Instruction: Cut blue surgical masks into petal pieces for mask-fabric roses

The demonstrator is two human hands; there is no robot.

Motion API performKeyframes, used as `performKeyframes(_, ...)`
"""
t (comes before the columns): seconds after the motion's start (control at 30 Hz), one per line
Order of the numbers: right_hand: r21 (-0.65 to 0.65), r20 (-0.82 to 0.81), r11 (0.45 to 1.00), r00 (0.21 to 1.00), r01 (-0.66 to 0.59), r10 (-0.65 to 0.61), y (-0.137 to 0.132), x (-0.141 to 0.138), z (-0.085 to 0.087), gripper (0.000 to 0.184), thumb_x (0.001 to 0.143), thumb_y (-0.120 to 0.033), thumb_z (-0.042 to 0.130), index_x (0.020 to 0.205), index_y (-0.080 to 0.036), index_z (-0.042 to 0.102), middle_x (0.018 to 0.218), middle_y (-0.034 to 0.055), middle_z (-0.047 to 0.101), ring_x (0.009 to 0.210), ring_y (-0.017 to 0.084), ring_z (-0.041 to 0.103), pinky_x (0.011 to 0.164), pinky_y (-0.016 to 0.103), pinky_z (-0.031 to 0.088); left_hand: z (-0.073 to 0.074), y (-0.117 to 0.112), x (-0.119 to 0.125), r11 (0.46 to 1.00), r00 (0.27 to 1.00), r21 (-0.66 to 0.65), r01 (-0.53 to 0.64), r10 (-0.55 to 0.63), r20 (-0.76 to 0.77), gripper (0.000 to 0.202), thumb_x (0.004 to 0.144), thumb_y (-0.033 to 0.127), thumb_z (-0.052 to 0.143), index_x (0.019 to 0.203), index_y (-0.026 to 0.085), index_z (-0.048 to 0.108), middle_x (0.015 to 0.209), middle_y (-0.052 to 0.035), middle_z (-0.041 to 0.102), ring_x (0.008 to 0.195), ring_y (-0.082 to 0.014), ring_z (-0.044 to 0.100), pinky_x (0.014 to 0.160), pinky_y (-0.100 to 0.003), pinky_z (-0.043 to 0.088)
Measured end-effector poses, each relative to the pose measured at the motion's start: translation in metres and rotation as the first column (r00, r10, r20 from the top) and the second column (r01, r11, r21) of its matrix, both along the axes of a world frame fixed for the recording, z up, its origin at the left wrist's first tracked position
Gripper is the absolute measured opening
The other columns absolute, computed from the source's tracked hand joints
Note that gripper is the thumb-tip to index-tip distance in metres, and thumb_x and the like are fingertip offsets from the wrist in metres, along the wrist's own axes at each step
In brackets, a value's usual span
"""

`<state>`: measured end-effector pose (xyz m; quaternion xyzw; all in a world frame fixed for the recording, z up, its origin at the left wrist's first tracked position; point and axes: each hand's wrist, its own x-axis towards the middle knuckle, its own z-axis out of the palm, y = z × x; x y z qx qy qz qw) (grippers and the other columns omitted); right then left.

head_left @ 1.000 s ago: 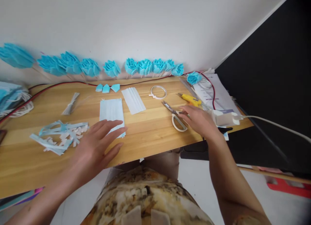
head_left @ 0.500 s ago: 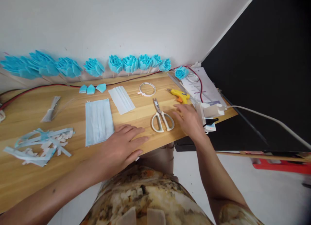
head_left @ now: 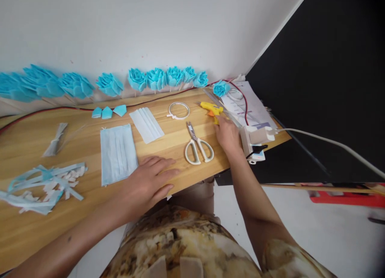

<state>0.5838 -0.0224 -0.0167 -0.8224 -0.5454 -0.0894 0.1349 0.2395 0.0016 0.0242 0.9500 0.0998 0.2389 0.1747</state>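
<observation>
My right hand (head_left: 227,134) closes round the handle of a yellow hot glue gun (head_left: 211,107), which lies with its nozzle pointing left; the fingers are partly hidden. My left hand (head_left: 152,178) rests on the table's front edge, fingers stretched out and holding nothing. Beside it lies a pale blue pleated face mask (head_left: 118,154). Between my hands, scissors (head_left: 197,144) with white handles lie with their blades pointing away. A smaller pleated piece (head_left: 146,125) and a white ring (head_left: 178,110) lie farther back, left of the glue gun.
Several blue fabric flowers (head_left: 156,78) lean along the wall. Folded blue pieces (head_left: 106,112), a bundle of thin strips (head_left: 56,140) and a pile of cut scraps (head_left: 48,186) lie at left. A power strip (head_left: 255,137) with a white cable sits at the right edge near printed paper (head_left: 246,101).
My right hand has moved forward and left and closed on the glue gun, which has shifted slightly left. My left hand stays on the table edge. The view has turned a little.
</observation>
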Motion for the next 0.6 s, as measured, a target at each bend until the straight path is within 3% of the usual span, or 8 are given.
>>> performKeyframes(0.17,0.152,-0.091,0.982,0.987,-0.114,0.129,-0.024,-0.006,-0.001,0.043,0.101,-0.025,0.047,0.139,-0.011,0.061,0.137,0.0223,0.07,0.127,0.036,0.064,0.111,0.054,0.049,-0.006,0.003,-0.007,0.998,0.996,-0.012,-0.058,0.059,0.062,0.026,0.101,0.015,0.059,0.126,0.018,0.064,0.13,-0.0136,0.072,0.115,-0.0275,0.068,0.096,-0.046,0.059)
performKeyframes(0.27,0.192,-0.162,0.977,0.978,-0.098,0.13,-0.051,-0.014,-0.008,0.049,0.103,-0.032,0.045,0.144,-0.009,0.057,0.141,0.0238,0.067,0.132,0.036,0.062,0.114,0.056,0.048,-0.01,0.001,-0.015,0.991,0.992,-0.093,-0.094,0.101,0.077,0.031,0.099,0.012,0.061,0.129,0.021,0.063,0.133,-0.0122,0.071,0.121,-0.0251,0.066,0.101,-0.043,0.057)
performKeyframes(0.43,0.221,-0.177,0.973,0.984,0.062,-0.023,-0.073,-0.015,-0.022,0.057,0.102,-0.036,0.045,0.151,-0.007,0.049,0.146,0.0262,0.062,0.14,0.036,0.057,0.117,0.058,0.045,-0.012,-0.005,-0.019,0.983,0.991,-0.164,-0.086,0.101,0.088,0.035,0.1,0.012,0.06,0.133,0.023,0.062,0.135,-0.0125,0.069,0.125,-0.0255,0.065,0.102,-0.045,0.057)
performKeyframes(0.6,0.211,-0.16,0.95,0.967,0.23,-0.199,-0.071,0.011,-0.026,0.072,0.098,-0.04,0.047,0.155,0.003,0.042,0.152,0.0335,0.053,0.145,0.041,0.051,0.12,0.06,0.04,-0.009,-0.006,-0.016,0.983,0.99,-0.16,-0.089,0.105,0.092,0.032,0.1,0.013,0.06,0.129,0.022,0.064,0.134,-0.0125,0.07,0.123,-0.025,0.066,0.101,-0.043,0.058)
